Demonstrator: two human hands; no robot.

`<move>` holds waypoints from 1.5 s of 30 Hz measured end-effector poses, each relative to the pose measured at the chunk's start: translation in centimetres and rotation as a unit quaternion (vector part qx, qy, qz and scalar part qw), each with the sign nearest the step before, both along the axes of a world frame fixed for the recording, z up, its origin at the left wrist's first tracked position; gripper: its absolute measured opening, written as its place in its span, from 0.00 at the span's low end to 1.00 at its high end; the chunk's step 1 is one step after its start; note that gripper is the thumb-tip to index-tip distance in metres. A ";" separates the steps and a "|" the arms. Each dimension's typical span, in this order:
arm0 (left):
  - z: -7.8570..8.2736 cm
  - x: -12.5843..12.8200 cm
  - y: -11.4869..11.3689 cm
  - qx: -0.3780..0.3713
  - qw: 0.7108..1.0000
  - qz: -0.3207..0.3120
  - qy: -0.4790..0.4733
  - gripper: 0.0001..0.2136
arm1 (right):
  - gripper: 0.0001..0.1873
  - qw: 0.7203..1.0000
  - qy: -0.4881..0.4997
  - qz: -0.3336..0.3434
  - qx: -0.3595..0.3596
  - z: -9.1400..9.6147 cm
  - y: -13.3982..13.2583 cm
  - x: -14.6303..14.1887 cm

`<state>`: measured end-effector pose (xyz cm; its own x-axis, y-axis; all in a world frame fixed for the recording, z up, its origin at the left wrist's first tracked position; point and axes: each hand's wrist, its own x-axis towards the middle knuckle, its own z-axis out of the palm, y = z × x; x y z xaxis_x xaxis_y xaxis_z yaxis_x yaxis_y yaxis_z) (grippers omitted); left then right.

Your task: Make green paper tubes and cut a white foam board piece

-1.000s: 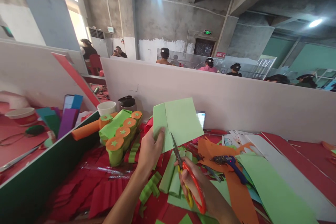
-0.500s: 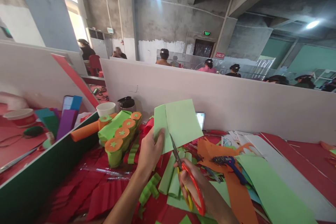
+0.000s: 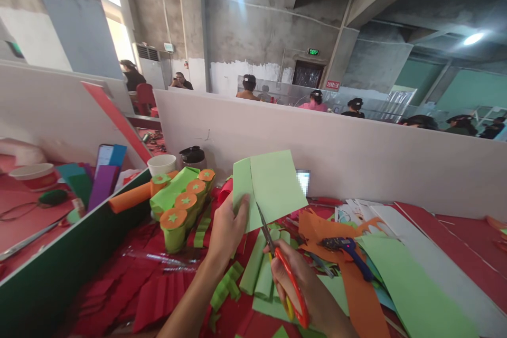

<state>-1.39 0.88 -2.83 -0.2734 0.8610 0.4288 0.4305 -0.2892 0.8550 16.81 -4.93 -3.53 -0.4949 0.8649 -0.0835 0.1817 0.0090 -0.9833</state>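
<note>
A light green sheet of paper [image 3: 277, 182] is held up by my left hand [image 3: 229, 224], whose thumb presses on its lower left part. A crease or cut line runs down the sheet near its left side. My right hand [image 3: 295, 269] grips the scissors [image 3: 291, 280] by their red and yellow handles. Their blades point up and left, with the tips at the sheet's lower edge, close to that line; they look nearly closed. Under the hands lie rolled light green papers [image 3: 259, 272] and a fringed green strip [image 3: 226, 285].
Several green paper cups with orange tops [image 3: 174, 222] stand left. A white cup [image 3: 161, 164] and black-lidded bottle [image 3: 193, 156] are behind them. A blue glue gun [image 3: 350, 253] lies right, on orange paper [image 3: 362, 290]. A white partition [image 3: 356, 163] closes the back; people sit beyond.
The scissor handles have drawn closer together in my right hand. The sheet and my left hand stay nearly in place; the whole view has shifted very slightly.
</note>
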 end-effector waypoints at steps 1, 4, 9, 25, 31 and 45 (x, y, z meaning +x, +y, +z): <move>0.0 0.0 0.0 -0.002 1.000 0.001 0.001 0.13 | 0.31 1.000 0.002 0.004 -0.002 -0.3 0.2 0.0; 0.0 0.0 0.0 -0.006 1.000 0.005 0.004 0.13 | 0.32 1.000 0.016 0.003 -0.009 -1.0 0.7 -0.1; 0.0 0.0 0.0 0.002 1.000 0.007 0.009 0.13 | 0.31 1.000 0.008 -0.014 -0.003 -0.9 0.4 -0.3; 0.2 -0.3 -0.2 -0.014 0.991 0.053 0.123 0.11 | 0.30 0.998 0.040 -0.034 -0.029 -1.4 -0.3 -1.4; 0.7 -0.2 -0.4 -0.025 0.995 0.044 0.082 0.12 | 0.32 0.999 0.035 -0.018 -0.013 -1.6 -0.2 -1.2; 0.7 -0.2 -0.3 -0.012 0.998 0.031 0.051 0.12 | 0.33 0.998 0.036 -0.035 -0.030 -0.9 -0.6 -1.7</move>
<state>-1.62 0.54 -2.09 -0.2826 0.8537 0.4375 0.5326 -0.2397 0.8117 15.14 -5.49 -4.48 -0.4399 0.8922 -0.1022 0.1087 -0.0601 -0.9923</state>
